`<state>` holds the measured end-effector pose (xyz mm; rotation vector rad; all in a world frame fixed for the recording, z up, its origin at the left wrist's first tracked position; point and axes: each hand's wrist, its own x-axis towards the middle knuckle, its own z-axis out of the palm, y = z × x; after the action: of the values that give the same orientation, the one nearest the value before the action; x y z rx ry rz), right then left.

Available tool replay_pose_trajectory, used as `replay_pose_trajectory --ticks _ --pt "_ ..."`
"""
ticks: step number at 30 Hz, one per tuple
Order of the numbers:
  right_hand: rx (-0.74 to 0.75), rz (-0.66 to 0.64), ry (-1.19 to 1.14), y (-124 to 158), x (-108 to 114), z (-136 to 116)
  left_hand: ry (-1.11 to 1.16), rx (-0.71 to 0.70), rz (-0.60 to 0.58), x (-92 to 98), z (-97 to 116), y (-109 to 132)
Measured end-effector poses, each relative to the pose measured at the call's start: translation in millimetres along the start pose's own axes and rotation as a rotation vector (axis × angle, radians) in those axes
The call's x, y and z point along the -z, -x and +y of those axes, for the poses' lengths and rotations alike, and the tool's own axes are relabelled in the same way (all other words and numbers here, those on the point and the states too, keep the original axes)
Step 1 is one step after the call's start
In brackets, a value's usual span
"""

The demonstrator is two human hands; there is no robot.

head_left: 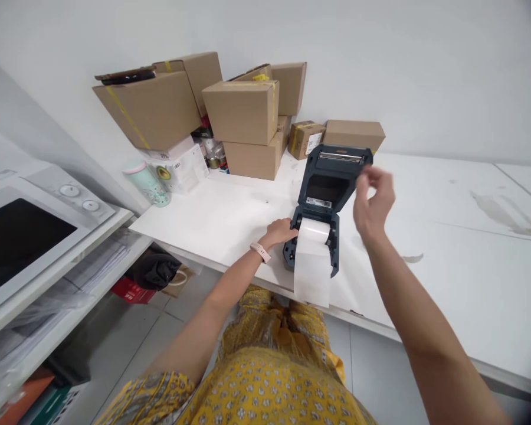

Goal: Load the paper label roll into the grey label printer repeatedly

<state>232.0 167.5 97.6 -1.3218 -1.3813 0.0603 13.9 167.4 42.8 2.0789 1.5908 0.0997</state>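
Note:
A dark label printer stands at the front edge of the white table with its lid raised. Inside the base lies a white label roll, and its loose strip hangs over the printer's front and the table edge. My left hand grips the left side of the base, thumb at the rim and the other fingers partly hidden. At the lid's upper right corner is my right hand, fingers curled and pinched against the edge, slightly blurred.
Cardboard boxes are stacked along the wall at the back. A mint tumbler leans beside a white box on the left. A microwave sits on a shelf unit at far left. The white table extends right.

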Motion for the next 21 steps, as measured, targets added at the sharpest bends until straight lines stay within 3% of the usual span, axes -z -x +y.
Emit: replay_pose_trajectory --ticks 1,4,5,7,12,15,18,21 --pt "0.045 -0.154 0.03 15.9 -1.3 1.4 0.01 -0.001 -0.01 -0.6 -0.4 0.1" --pt "0.089 -0.777 0.205 44.5 -11.2 10.0 0.009 -0.002 -0.02 -2.2 -0.3 0.0" --pt "0.092 -0.932 0.286 46.6 -16.1 13.4 0.002 -0.003 -0.019 -2.5 0.0 -0.2" --pt "0.094 -1.1 0.421 42.5 -27.0 19.3 -0.012 -0.009 -0.015 -2.8 0.8 -0.9" --pt "0.07 -1.195 0.494 23.8 -51.2 21.0 -0.007 -0.024 -0.019 -4.5 0.3 -3.8" --pt "0.068 -1.232 0.482 18.2 -51.8 13.5 -0.005 -0.026 -0.012 -6.0 -1.5 -4.9" --pt "0.082 -1.244 0.269 11.8 -27.5 2.3 -0.004 -0.03 -0.003 -6.5 -2.9 -4.0" --pt "0.085 -1.144 -0.001 7.1 23.6 -4.1 -0.007 -0.028 -0.006 -5.9 -3.1 -1.5"
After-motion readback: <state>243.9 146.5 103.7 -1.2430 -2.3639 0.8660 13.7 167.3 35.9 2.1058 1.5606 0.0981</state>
